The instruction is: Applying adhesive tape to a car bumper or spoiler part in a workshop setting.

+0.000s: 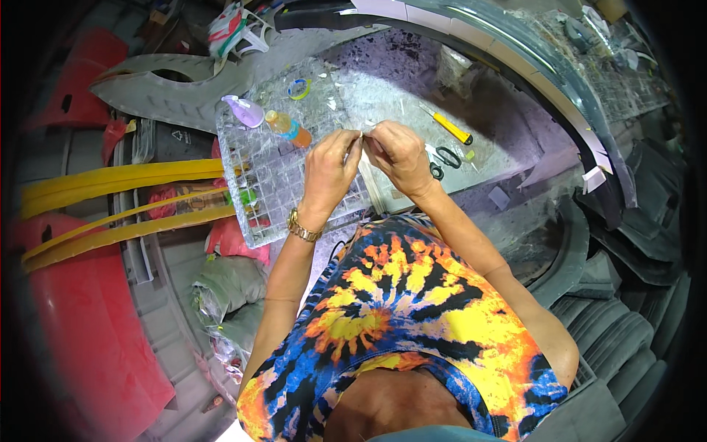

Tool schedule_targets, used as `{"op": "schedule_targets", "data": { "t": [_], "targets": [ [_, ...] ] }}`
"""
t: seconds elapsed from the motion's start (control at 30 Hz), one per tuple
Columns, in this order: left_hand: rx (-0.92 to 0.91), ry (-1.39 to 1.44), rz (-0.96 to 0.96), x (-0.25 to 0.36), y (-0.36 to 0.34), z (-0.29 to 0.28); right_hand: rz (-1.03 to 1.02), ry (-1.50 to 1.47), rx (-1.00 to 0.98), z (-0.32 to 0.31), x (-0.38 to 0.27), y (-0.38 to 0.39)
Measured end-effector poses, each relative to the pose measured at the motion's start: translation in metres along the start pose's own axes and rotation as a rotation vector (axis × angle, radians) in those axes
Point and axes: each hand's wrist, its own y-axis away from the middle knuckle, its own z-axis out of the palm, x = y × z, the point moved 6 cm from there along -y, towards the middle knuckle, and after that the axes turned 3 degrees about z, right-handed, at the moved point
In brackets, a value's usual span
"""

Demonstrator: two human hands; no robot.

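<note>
pinching: left hand (329,171) and right hand (398,153) meet fingertip to fingertip, closed on a small pale piece (363,133), too small to identify.
where: above the worktable (398,74), at the right edge of the clear compartment box (254,184).
nearby: lilac bottle (245,110), orange bottle (287,127), yellow knife (451,127), scissors (442,158).
progress: piece in hand, being worked; cannot tell how much remains.

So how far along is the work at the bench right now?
Done: hard to tell; no finished piece shows. In hand: the left hand and right hand meet, pinching something small over the clear compartment box; what it is can't be made out. Left untouched on the bench: yellow knife, scissors, two bottles.
</note>
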Motion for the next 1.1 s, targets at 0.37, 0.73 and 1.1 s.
{"op": "schedule_targets", "data": {
  "t": [0.37,0.73,1.1],
  "targets": [
    [-0.038,-0.283,0.119,-0.007,0.019,0.002,0.393,-0.374,-0.251,0.022,0.018,0.020],
    [0.159,0.257,-0.353,-0.040,0.059,-0.004,0.289,-0.319,-0.090,0.045,0.030,0.021],
    [0.326,0.822,-0.653,-0.077,0.078,0.026,0.604,-0.727,-0.220,0.067,0.045,0.037]
  ]
}}
